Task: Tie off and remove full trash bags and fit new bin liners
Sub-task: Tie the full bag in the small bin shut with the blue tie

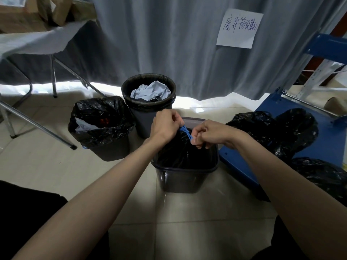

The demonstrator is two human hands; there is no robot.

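A dark square bin [185, 177] stands on the floor in front of me with a black trash bag [176, 151] gathered at its top. A blue drawstring [185, 130] runs between my hands above the bag. My left hand [166, 124] pinches one end of the drawstring, and my right hand [207, 134] pinches the other end, fingers curled. To the left stands a square bin with an open black liner [99, 126]. Behind is a round bin [148, 107] holding crumpled grey paper [150, 91].
Tied black trash bags [277, 132] lie on a blue cart [319, 147] at the right. A folding table [28, 42] with metal legs stands at the left with boxes on it. A grey curtain [169, 34] with a paper sign [238, 28] hangs behind.
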